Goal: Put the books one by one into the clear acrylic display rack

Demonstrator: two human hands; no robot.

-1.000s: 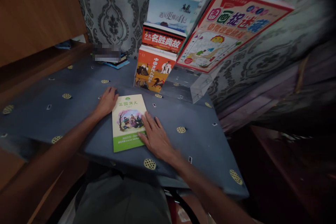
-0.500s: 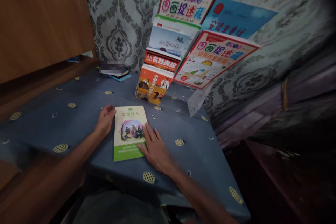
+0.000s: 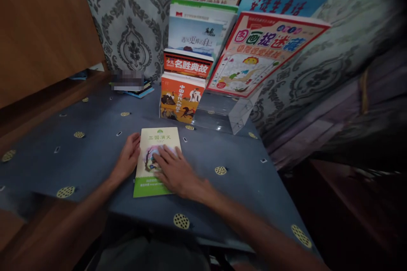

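Observation:
A thin cream-coloured book (image 3: 146, 139) with a green band along its bottom lies closed and face up on the patterned blue tablecloth (image 3: 95, 152). My left hand (image 3: 127, 159) rests at the book's left edge, its fingers loosely bent and not wrapped round it. Across the lower right of the cover lies my right hand (image 3: 178, 173), palm down, fingers stretched out and slightly spread. It hides part of the cover picture and some of the green band.
Behind the book, a clear plastic rack (image 3: 240, 114) holds several upright books, among them an orange one (image 3: 181, 99) and a red-bordered one (image 3: 254, 57). A small pile of books (image 3: 140, 92) lies near the wall. A wooden cabinet (image 3: 44, 21) stands at left.
My right hand has slid left from the book's right edge onto the middle of its cover. My left hand stays by the left edge. The camera view has shifted closer to the rack.

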